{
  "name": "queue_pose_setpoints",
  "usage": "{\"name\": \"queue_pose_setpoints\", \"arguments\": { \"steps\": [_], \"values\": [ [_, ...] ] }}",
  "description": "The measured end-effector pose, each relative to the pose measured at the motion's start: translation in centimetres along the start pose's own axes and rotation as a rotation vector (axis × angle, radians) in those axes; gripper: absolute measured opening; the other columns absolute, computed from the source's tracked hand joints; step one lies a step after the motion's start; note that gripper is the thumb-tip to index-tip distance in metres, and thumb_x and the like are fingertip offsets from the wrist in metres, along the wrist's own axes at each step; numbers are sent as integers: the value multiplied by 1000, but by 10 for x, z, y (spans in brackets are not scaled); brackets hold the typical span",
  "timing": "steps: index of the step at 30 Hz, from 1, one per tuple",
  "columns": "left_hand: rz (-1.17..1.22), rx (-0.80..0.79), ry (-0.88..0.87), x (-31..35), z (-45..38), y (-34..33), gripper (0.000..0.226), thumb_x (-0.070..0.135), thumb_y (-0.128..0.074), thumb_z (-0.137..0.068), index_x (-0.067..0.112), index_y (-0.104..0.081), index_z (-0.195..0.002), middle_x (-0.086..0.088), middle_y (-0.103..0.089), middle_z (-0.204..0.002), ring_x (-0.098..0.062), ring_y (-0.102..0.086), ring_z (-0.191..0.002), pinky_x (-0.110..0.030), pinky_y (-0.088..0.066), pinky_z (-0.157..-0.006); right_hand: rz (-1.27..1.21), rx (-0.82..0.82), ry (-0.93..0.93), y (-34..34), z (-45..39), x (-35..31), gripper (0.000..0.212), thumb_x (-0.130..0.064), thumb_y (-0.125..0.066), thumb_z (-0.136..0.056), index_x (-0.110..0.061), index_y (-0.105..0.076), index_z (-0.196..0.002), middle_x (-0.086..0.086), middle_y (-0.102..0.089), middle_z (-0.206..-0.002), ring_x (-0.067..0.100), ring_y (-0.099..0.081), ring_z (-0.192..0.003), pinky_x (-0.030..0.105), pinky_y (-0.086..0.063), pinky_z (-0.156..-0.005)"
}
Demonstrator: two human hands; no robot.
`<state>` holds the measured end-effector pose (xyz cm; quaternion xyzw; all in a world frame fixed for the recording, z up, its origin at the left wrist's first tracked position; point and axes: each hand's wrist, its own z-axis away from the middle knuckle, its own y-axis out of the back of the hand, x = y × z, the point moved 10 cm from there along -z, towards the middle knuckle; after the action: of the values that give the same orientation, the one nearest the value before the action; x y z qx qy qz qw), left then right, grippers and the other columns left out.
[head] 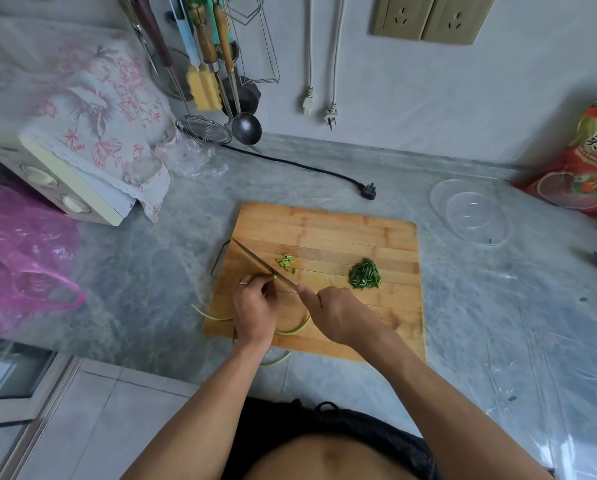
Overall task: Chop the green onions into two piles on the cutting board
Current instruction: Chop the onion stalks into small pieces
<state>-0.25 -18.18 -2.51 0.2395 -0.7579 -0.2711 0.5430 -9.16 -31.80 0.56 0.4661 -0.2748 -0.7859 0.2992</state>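
From my remote seat I judge the job a little past halfway; on the cutting board (328, 233) one pile (365, 274) of finely chopped dark green pieces sits complete toward the board's right side, well apart from a second, much smaller cluster (286, 264) of pale green cut pieces near the board's middle; that second heap looks barely begun, so most of what remains is building it up. Uncut green onion stalks (292, 330) curve across the near edge of the board, passing under my wrists, and one end (200, 311) trails off the left edge onto the desk (480, 306); I take these as the stock left to cut.

My left hand (254, 306) is curled, knuckles up, fingers tucked down to pin the stalks against the board just beside the blade; a ring shows on one finger. My right hand (338, 317) is wrapped around the handle of the knife (260, 263), thumb laid along the top; the blade runs diagonally away toward the board's far-left corner, its edge close to or on the wood right by the left fingertips; whether it touches the board I cannot tell. Both forearms reach in from below, converging over the near-left part of the board.
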Motion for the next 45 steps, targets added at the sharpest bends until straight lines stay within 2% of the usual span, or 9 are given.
{"name": "queue_pose_setpoints", "arguments": {
  "steps": [3,11,15,27,31,36,39,40,45],
  "values": [
    [91,23,63,-3,0,3,11,1,-72,-81,9,-78,-86,-7,-76,-82,-26,-70,-75,-28,-51,-70,-69,41,27,2,1,-1,64,-52,-26,-101,-11,-29,-52,8,-34,-47,26,-38,-47,50,-43,-53],
    [151,48,106,-3,-1,7,10,3,-75,-78,11,-78,-83,-3,-76,-79,-19,-69,-73,-21,-44,-67,-9,68,39,1,-5,6,63,-57,-25,-99,-13,-32,-54,7,-37,-47,25,-34,-41,34,-31,-46],
    [141,55,90,-4,-2,7,11,0,-75,-76,11,-78,-80,-3,-76,-77,-14,-66,-71,-8,-38,-66,19,63,35,-2,-9,9,61,-58,-24,-98,-13,-33,-56,6,-38,-49,24,-35,-42,30,-26,-46],
    [45,29,124,-16,1,-2,8,7,-79,-77,14,-75,-77,1,-73,-74,-21,-66,-71,-33,-49,-59,43,86,49,-16,-20,0,58,-58,-27,-97,-15,-34,-58,5,-39,-52,22,-35,-43,28,-20,-43],
    [56,15,99,-14,3,-1,6,6,-75,-83,12,-76,-84,-1,-74,-78,-22,-67,-73,-35,-52,-63,-85,-25,-70,-18,-28,4,60,-60,-18,-96,-15,-43,-66,7,-49,-64,28,-51,-62,28,-40,-59],
    [43,7,89,-9,4,3,12,-3,-76,-81,7,-78,-88,-8,-74,-82,-25,-70,-78,-25,-46,-68,-296,-56,-171,-5,-23,19,72,-65,-19,-96,-7,-56,-75,13,-55,-63,26,-52,-46,18,-36,-37],
    [-4,-17,16,-1,2,3,10,-2,-76,-81,5,-78,-88,-8,-73,-84,-24,-68,-79,-21,-44,-72,-198,-13,-63,1,-23,0,46,-49,-21,-103,-26,-39,-67,16,-52,-73,36,-58,-68,36,-48,-58],
    [-23,-23,1,-1,2,4,10,-2,-75,-81,5,-77,-88,-8,-72,-86,-26,-68,-80,-22,-45,-72,-185,-5,-60,1,-23,-1,47,-47,-21,-104,-22,-40,-69,16,-52,-78,36,-57,-75,40,-46,-67],
    [-80,-26,-50,2,8,3,16,-3,-71,-81,4,-77,-93,-8,-72,-92,-29,-67,-84,-35,-55,-73,-68,22,-43,0,-22,6,68,-62,-15,-97,-9,-55,-83,7,-51,-69,27,-50,-69,31,-38,-67]
  ]
}}
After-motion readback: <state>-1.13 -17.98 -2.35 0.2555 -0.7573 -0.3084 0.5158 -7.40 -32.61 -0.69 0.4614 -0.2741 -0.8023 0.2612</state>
